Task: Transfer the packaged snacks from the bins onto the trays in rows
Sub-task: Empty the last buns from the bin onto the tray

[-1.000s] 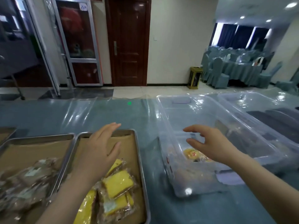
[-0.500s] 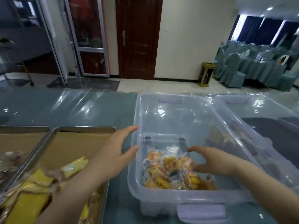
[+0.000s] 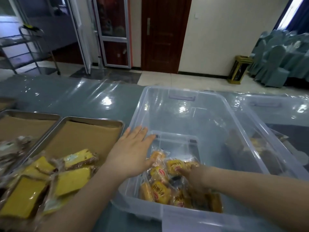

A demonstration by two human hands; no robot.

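clear bin point(image 3: 184, 113) walls ring snacks point(image 3: 160, 190) | trays point(image 3: 93, 121) left | second bin point(image 3: 267, 104) right

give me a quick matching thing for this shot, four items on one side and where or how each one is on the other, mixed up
Column 1
1. left hand
2. right hand
3. cake slices
4. door

Column 2
A. on the tray
B. down among the snack packs in the bin
C. dark brown
D. fingers straight, over the bin's left rim

Pairs: 1-D, 2-B, 3-A, 4-C
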